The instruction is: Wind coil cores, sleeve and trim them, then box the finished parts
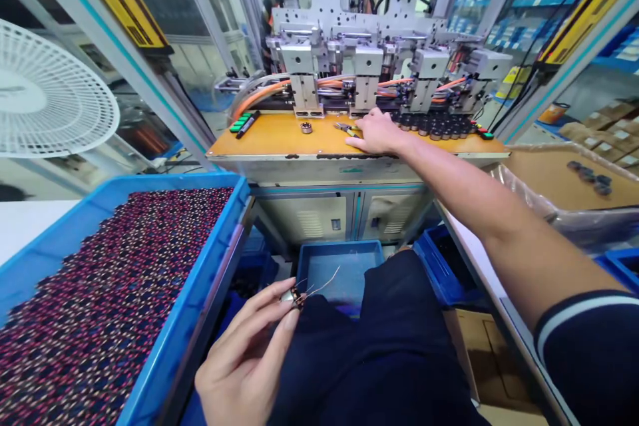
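Observation:
Low in the foreground, my left hand (249,353) pinches a small wound motor stator (293,295) between thumb and fingers. Thin copper wire ends stick out of it to the right. My right hand (374,132) reaches across to the orange bench top (274,136). Its thumb and fingers are apart on either side of the handles of small pliers (344,127), whose jaws point left. Part of the handles is hidden by the hand. A single stator (306,128) stands on the bench left of the pliers. Several dark stators (439,128) sit in rows to the right.
A blue tray (239,196) full of stators is at the left, beside a white fan (50,93). Behind the bench stands a machine with several metal heads (368,63). Markers (244,123) lie at the bench's left end. An empty-looking blue bin (339,259) sits below.

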A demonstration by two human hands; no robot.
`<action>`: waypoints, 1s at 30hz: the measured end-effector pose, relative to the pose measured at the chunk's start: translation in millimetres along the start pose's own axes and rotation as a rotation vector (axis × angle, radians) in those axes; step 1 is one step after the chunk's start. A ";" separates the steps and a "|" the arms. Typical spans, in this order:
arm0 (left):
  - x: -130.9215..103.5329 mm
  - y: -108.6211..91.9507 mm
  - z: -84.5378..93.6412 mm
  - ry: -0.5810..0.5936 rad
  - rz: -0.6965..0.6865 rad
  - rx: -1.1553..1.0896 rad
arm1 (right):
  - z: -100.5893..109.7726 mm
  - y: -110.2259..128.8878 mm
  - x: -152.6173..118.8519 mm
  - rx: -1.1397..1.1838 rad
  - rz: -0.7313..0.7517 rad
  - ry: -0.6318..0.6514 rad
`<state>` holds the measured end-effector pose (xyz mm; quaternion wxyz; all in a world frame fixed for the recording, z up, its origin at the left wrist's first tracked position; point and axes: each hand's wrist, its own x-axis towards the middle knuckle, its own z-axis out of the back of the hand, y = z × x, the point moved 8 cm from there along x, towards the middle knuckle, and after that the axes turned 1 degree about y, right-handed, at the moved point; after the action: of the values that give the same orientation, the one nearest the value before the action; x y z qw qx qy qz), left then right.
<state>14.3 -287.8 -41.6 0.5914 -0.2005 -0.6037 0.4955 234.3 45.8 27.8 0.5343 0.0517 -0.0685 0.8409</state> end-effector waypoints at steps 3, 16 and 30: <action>-1.2 4.8 -1.3 -0.017 0.046 -0.041 | 1.4 -3.3 -18.2 -0.013 0.049 0.037; -6.9 -3.0 -21.5 -0.003 0.067 -0.084 | -37.1 107.2 -267.9 1.023 0.410 0.015; -14.4 -10.1 -42.3 0.067 0.147 -0.135 | -37.2 139.2 -307.1 1.225 0.507 -0.071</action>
<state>59.5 -288.8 -48.6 0.5583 -0.3004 -0.5993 0.4888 237.9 -280.1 -66.3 0.1914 0.3562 0.3943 0.8252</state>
